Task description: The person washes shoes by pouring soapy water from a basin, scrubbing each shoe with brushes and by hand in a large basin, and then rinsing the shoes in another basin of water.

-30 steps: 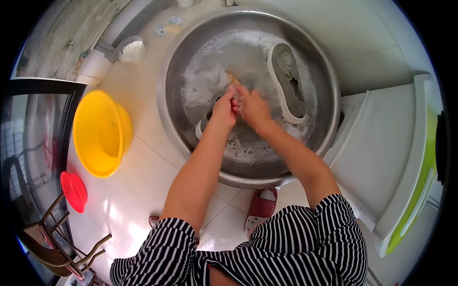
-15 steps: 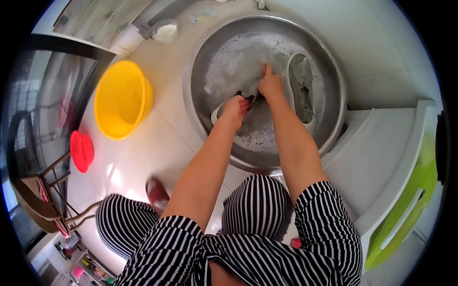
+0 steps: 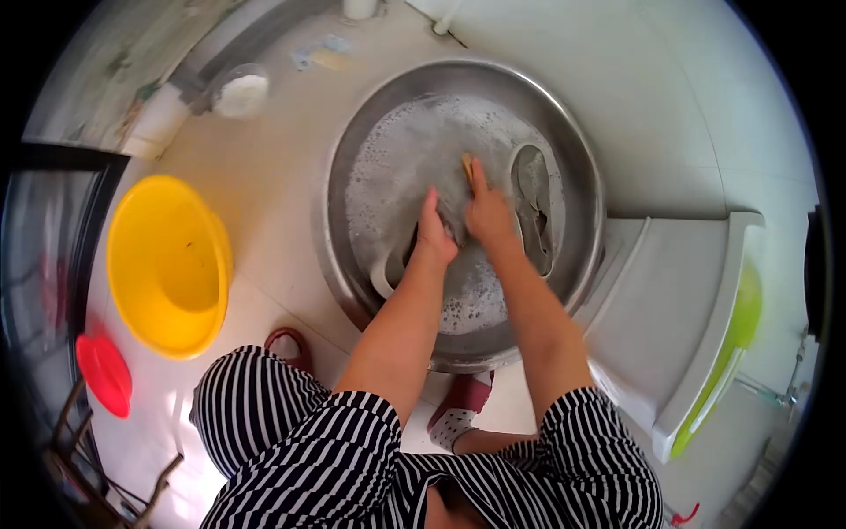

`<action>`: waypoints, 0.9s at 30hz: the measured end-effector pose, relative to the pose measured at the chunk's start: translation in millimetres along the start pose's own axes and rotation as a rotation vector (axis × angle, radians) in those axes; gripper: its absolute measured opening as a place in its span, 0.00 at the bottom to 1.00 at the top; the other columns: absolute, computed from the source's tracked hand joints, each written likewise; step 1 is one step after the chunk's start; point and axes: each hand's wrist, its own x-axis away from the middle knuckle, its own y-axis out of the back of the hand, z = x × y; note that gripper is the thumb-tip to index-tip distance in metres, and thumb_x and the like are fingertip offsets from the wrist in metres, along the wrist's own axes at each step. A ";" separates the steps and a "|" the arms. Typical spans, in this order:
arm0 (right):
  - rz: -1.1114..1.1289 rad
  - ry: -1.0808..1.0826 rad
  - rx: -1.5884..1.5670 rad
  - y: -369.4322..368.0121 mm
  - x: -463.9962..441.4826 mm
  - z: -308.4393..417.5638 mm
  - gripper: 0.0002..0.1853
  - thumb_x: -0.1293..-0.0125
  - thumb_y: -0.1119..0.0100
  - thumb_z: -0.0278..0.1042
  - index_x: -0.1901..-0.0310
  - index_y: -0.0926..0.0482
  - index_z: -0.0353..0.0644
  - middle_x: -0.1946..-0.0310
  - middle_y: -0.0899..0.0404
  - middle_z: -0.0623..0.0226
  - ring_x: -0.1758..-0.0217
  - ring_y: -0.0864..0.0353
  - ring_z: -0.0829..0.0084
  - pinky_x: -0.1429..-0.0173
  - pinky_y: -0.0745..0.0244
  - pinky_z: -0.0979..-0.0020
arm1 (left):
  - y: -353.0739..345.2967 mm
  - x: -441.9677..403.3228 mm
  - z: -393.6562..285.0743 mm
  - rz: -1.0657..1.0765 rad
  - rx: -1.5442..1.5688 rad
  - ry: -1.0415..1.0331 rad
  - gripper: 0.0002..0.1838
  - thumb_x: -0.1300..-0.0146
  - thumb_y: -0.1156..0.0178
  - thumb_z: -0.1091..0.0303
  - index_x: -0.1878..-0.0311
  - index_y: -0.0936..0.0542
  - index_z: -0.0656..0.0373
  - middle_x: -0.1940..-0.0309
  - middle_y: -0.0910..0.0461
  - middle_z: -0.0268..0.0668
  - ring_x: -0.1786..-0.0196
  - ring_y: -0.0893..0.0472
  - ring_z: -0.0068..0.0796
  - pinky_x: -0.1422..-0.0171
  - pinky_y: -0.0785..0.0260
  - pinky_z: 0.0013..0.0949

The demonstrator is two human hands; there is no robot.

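Note:
A round metal basin holds cloudy, foamy water. My left hand grips a grey shoe with a pale sole edge, its thumb raised; the shoe is mostly under the water and behind my hand and forearm. My right hand, just to the right, is closed round a wooden-handled tool with the forefinger stretched along it. The tool's far end is hidden. A second grey shoe with a pale rim lies at the right side of the basin, beside my right hand.
On the floor at left are a yellow basin and a smaller red basin. A clear tub of white powder is at the upper left. A white and green appliance stands close to the basin's right side. A chair is at lower left.
The view has shifted. My right hand is nearer my left hand than half a second ago, and the wooden handle shows again. The second shoe is still at the right side.

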 end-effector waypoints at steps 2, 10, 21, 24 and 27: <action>-0.030 -0.160 -0.111 -3.4 28.4 17.9 0.33 0.35 0.51 0.41 0.28 0.47 0.61 0.57 0.23 0.40 0.55 0.23 0.39 0.49 0.28 0.50 | -6.9 1.1 -14.1 0.211 0.039 0.024 0.35 0.35 0.53 0.38 0.37 0.32 0.57 0.39 0.29 0.37 0.39 0.29 0.39 0.31 0.40 0.41; -0.153 0.017 0.121 19.1 20.4 19.5 0.26 0.31 0.52 0.48 0.32 0.38 0.60 0.71 0.20 0.50 0.70 0.20 0.50 0.66 0.26 0.53 | -6.9 12.0 -10.6 0.160 0.061 0.152 0.23 0.32 0.53 0.53 0.41 0.27 0.58 0.43 0.26 0.38 0.41 0.27 0.36 0.35 0.36 0.38; -0.128 -0.115 -0.062 12.0 61.4 52.0 0.23 0.30 0.55 0.47 0.34 0.35 0.62 0.75 0.21 0.48 0.72 0.20 0.48 0.67 0.26 0.50 | -12.1 20.6 -22.2 -0.010 0.082 0.196 0.25 0.33 0.51 0.49 0.43 0.29 0.58 0.47 0.25 0.37 0.43 0.27 0.37 0.35 0.38 0.39; -0.176 -0.220 0.042 16.1 -0.7 18.1 0.24 0.30 0.56 0.48 0.33 0.38 0.64 0.73 0.20 0.47 0.70 0.20 0.47 0.65 0.26 0.49 | -19.2 12.8 -19.7 0.259 0.150 0.148 0.19 0.34 0.51 0.58 0.48 0.27 0.62 0.49 0.24 0.37 0.43 0.27 0.38 0.36 0.38 0.41; -0.159 -0.284 0.060 -5.2 -24.6 6.6 0.25 0.30 0.56 0.49 0.32 0.41 0.66 0.68 0.20 0.48 0.65 0.19 0.47 0.60 0.26 0.50 | -15.1 12.2 -9.0 -0.042 0.028 0.044 0.22 0.42 0.53 0.74 0.43 0.30 0.69 0.43 0.27 0.44 0.34 0.33 0.38 0.29 0.42 0.38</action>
